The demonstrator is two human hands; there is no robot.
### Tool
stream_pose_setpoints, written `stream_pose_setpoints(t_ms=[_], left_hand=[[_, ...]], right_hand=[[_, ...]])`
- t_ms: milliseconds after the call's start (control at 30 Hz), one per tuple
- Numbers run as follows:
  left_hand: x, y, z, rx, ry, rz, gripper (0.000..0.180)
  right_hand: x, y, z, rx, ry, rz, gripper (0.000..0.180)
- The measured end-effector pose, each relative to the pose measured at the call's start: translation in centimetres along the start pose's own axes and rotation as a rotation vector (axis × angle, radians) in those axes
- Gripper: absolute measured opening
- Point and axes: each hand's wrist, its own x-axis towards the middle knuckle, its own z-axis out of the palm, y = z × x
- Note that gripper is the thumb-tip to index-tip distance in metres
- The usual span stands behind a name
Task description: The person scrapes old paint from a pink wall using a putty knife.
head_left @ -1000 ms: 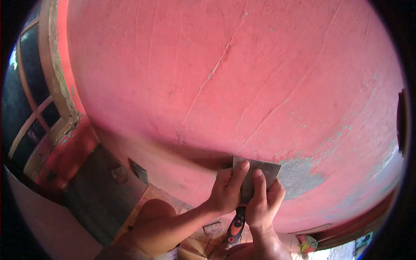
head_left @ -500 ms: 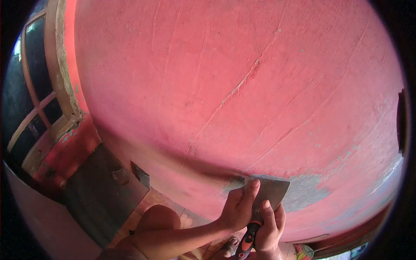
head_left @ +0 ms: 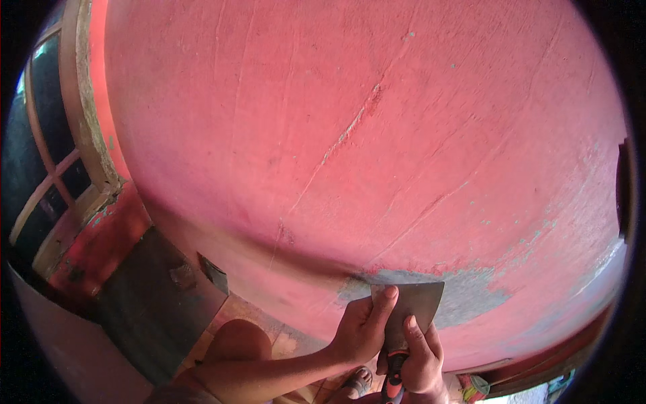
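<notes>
Both my hands grip a wide scraper with a flat metal blade point(head_left: 422, 300) and a black-and-red handle point(head_left: 393, 381). My left hand point(head_left: 362, 328) is closed on the blade's left side, its thumb lying on the metal. My right hand point(head_left: 420, 357) wraps the lower blade and the top of the handle, thumb pointing up. The blade's broad edge faces the pink wall point(head_left: 269, 114), in front of a bare grey patch point(head_left: 474, 295) where paint is gone. Whether the edge touches the surface I cannot tell.
A wooden-framed window point(head_left: 84, 101) stands at the left, above a dark grey panel-like area point(head_left: 158, 296). A long crack point(head_left: 350, 128) runs diagonally across the wall. My knee point(head_left: 239, 340) and a sandalled foot point(head_left: 360, 382) show below. A green-and-yellow bundle point(head_left: 476, 387) lies at lower right.
The scraper has drawn down a little from the upper border of the grey patch, and more grey shows above its edge. Both hands keep their grip. The whole view has shifted slightly.
</notes>
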Motion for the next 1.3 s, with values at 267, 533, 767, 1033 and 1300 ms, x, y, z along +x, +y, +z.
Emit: stream_pose_setpoints(t_ms=[267, 533, 767, 1033, 1300], left_hand=[[0.1, 2.0, 0.0, -0.113, -0.076, -0.134, 0.048], [-0.7, 1.8, 0.6, -0.194, -0.082, -0.181, 0.047], [-0.1, 0.7, 0.0, -0.23, -0.094, -0.179, 0.05], [0.5, 1.4, -0.2, -0.337, -0.087, -0.268, 0.055], [0.6, 0.3, -0.2, -0.165, -0.067, -0.068, 0.051]], right_hand=[[0.4, -0.3, 0.7, -0.05, 0.021, -0.19, 0.031], [0.9, 0.7, 1.2, -0.09, 0.119, -0.24, 0.028], [1.1, 0.6, 2.4, -0.138, 0.165, -0.367, 0.028], [0.4, -0.9, 2.0, -0.135, 0.055, -0.192, 0.029], [0.1, 0.5, 1.3, 0.097, -0.036, -0.098, 0.027]])
